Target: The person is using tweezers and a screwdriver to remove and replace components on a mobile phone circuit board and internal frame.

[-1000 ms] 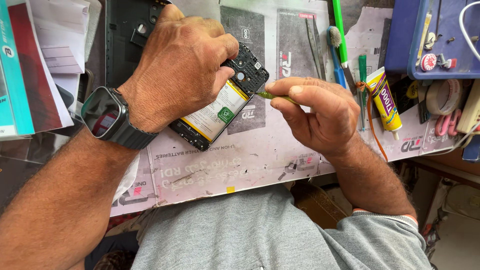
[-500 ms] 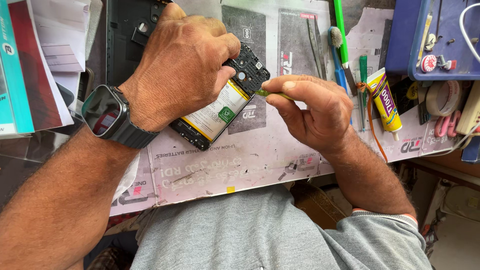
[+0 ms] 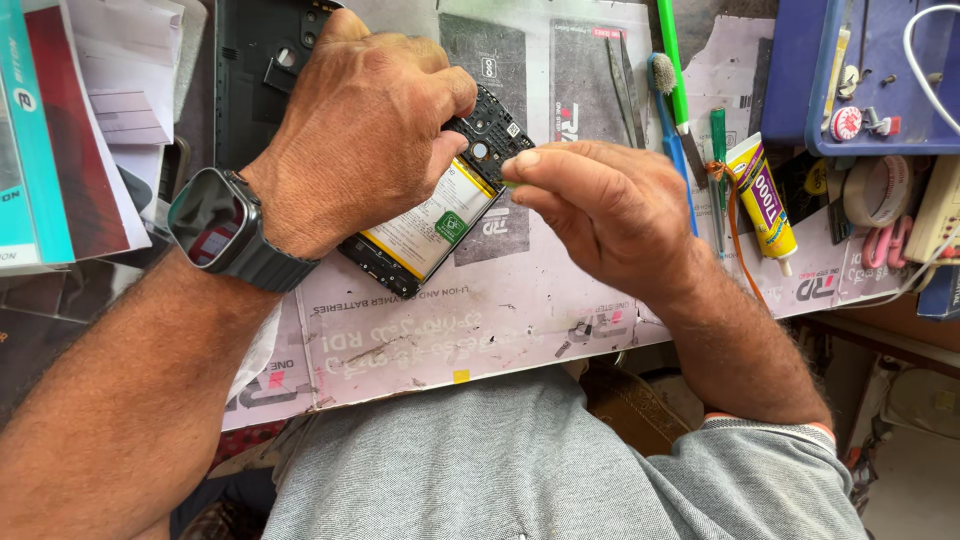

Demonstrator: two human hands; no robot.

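Looking down from the head camera: a person in a grey shirt sat at a cluttered repair bench, both bare forearms reaching onto a pale work mat [image 3: 520,320].
Left hand [image 3: 365,135]: fingers curled shut around the upper end of an opened smartphone [image 3: 430,215], pinning it tilted on the mat; a dark smartwatch [image 3: 215,230] sat on that wrist.
Opened smartphone: back cover off, with a white battery edged in yellow and a dark circuit board exposed near the camera end; it lay at the middle of the mat, between the two hands.
Right hand [image 3: 605,205]: thumb and forefinger pinched closed on a small green tool tip [image 3: 508,183], held just at the phone's board; the rest of the tool was hidden in the fist, so its kind could not be told.
Right of the hands: a yellow tube of adhesive [image 3: 765,200], a blue-handled brush [image 3: 670,110], a green tool [image 3: 668,45] and metal tweezers [image 3: 620,80] lay on the mat; a blue tray [image 3: 800,90] stood at the far right corner.
Left of the hands: stacked papers and a teal box [image 3: 40,140].
Risk, as a judgement: the tip worked very close to bare components, so a slip could scratch the board or nick the battery; a loosened left grip could let the phone skid.
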